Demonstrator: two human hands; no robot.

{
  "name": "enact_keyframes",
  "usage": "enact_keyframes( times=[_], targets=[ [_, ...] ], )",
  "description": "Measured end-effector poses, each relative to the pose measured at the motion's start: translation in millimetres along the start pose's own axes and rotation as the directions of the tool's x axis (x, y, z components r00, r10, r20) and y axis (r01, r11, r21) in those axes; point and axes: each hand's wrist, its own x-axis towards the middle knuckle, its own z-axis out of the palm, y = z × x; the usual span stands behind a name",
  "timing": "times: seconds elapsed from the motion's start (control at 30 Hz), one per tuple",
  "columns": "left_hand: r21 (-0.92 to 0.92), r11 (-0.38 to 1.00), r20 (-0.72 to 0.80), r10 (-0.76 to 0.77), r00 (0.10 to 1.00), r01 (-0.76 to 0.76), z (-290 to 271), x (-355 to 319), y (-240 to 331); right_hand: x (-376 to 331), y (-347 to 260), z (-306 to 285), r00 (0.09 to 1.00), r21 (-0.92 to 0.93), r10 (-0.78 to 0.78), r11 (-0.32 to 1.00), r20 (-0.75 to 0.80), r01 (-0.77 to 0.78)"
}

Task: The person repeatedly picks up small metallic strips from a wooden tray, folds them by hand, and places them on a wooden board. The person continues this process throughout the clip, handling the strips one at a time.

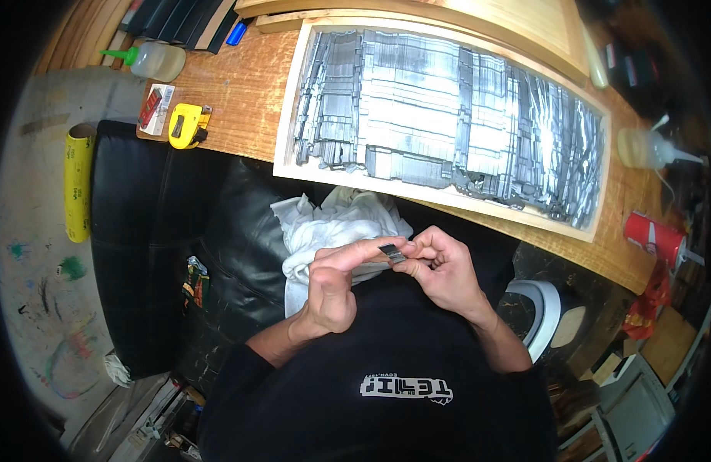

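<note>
A small, flat, dark piece (392, 252) with a shiny face is held in front of my chest, between the fingertips of both hands. My right hand (452, 273) pinches it with thumb and fingers. From the other side, my left hand (332, 289) reaches with its index finger stretched along to the piece and its other fingers partly hidden; it also grips the piece at the tips. Beyond the hands, a shallow wooden tray (290, 146) on the bench carries many dark grey, glossy strips laid in rows. A crumpled white cloth (325, 223) lies just behind my hands.
On the wooden bench (240, 100) are a yellow tape measure (188, 126), a green-tipped squeeze bottle (157, 61), another squeeze bottle (645, 148) and a red can (654, 237). A black padded seat (151, 231) is at left, beside a yellow roll (79, 185).
</note>
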Motion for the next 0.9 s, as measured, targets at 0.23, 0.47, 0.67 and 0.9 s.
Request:
enact_keyframes(
  times=[0.23,0.47,0.67,0.9],
  targets=[
    [-0.305,0.938,-0.03,-0.185,0.982,0.167,-0.2,-1.8,-10.2,-13.0,-12.9,-1.7,0.994,-0.283,-0.037,0.959,-0.099,0.008],
    [-0.362,0.931,-0.011,-0.05,0.999,0.043,8.4,-0.6,-19.0,-15.7,-8.1,-2.5,0.978,-0.322,-0.127,0.944,-0.168,0.068],
    [0.038,0.997,0.072,0.065,0.995,-0.068,20.3,14.4,-24.8,-20.2,-6.0,-1.3,0.891,-0.4,-0.399,0.869,-0.216,0.293],
    [0.029,0.991,0.149,0.127,0.981,-0.133,15.6,24.3,-37.5,-23.4,-7.2,-5.6,0.926,-0.392,-0.325,0.89,-0.193,0.231]
  ],
)
